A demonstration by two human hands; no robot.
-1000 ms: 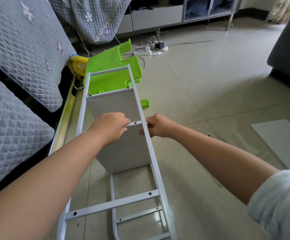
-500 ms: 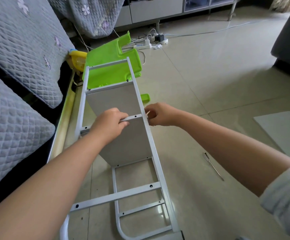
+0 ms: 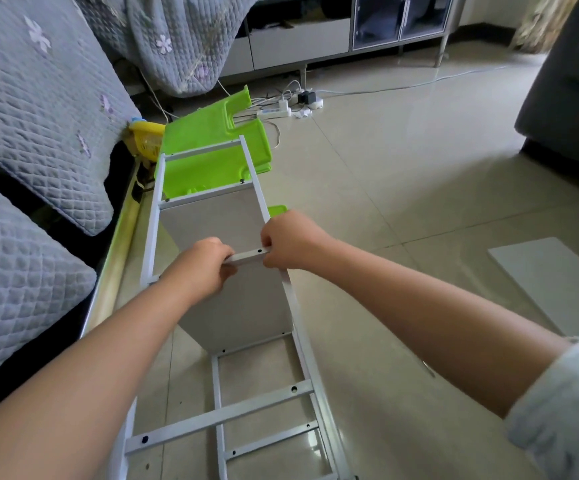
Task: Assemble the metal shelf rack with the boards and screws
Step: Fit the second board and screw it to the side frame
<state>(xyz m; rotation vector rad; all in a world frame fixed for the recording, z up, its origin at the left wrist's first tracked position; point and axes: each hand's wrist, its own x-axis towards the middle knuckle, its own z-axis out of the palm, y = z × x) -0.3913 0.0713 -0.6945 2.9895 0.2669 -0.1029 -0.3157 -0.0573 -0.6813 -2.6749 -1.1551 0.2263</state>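
A white metal shelf rack frame [image 3: 301, 337] lies lengthwise on the tiled floor, its crossbars pierced with screw holes. Two grey boards [image 3: 243, 306] stand between its two side frames. My left hand [image 3: 199, 268] grips the middle crossbar [image 3: 250, 257] from the left. My right hand [image 3: 289, 242] pinches the same crossbar at its right end, where it meets the side rail. Whether a screw is in my right fingers is hidden.
A quilted grey sofa [image 3: 28, 161] runs along the left. Green plastic pieces [image 3: 211, 150] lie at the rack's far end, a power strip with cables [image 3: 281, 110] beyond them. A spare white board [image 3: 558, 282] lies on the floor at right. A dark sofa [image 3: 572, 91] stands far right.
My right hand has moved from beside the rail onto the crossbar's right end. My left hand has closed on the crossbar. The view has shifted a little.
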